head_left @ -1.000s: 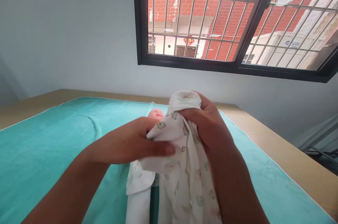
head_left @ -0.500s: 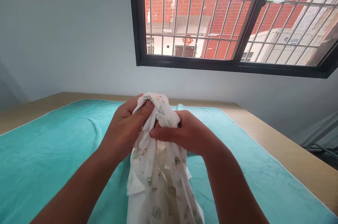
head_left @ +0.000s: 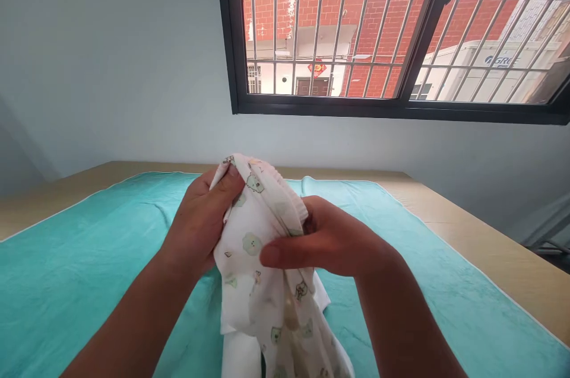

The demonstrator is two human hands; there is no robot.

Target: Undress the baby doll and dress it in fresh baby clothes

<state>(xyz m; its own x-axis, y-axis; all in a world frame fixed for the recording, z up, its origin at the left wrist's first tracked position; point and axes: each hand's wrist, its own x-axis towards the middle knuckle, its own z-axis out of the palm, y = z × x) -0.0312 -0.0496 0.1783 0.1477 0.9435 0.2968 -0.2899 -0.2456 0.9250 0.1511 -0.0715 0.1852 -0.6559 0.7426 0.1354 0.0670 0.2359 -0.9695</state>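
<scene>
A white garment [head_left: 253, 271] with small green and brown animal prints hangs between my hands, its gathered, ribbed-looking edge uppermost. My left hand [head_left: 202, 218] pinches the top left of this edge, thumb in front and the other fingers behind the cloth. On the right side, my right hand [head_left: 325, 238] grips the edge with its thumb lying over the front and its fingers hidden behind or inside the fabric. Below, the cloth falls in loose folds toward the bottom of the view, where a plain white part [head_left: 240, 354] shows.
A turquoise cloth [head_left: 98, 259] with a pale border covers much of the light wooden surface [head_left: 472, 235] under my hands. Behind it stands a pale wall [head_left: 133, 69] with a dark-framed, barred window [head_left: 320, 106]. Metal bars lie at the far right edge.
The garment's top has spread wider and its front lies flatter, showing more print. My left hand has shifted slightly left, my right hand slightly right and down.
</scene>
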